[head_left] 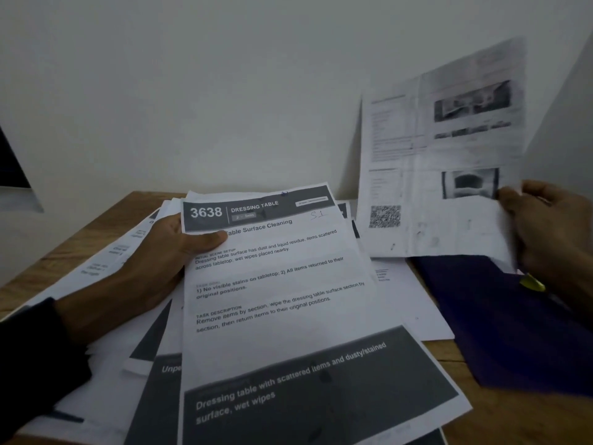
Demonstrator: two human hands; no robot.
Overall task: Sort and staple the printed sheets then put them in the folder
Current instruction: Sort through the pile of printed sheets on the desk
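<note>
While my left hand [154,268] pinches the white printed sheet headed "3638 Dressing Table" [282,300] at its top-left corner, thumb on top, my right hand [552,232] grips a blurred, upright printed page with photos and a QR code [442,162] by its right edge. Loose white printouts [106,316] litter the wooden desk [513,422] beneath. A dark blue matte folder [500,322] lies flat below my right hand.

Top sheet [282,300]: header "3638 DRESSING TABLE", handwritten "S1", heading "Table Surface Cleaning". Its lower dark band reads "Dressing table with scattered items and dusty/stained surface, wet wipes". Raised sheet [439,162], right of it: QR code, print blurred.
</note>
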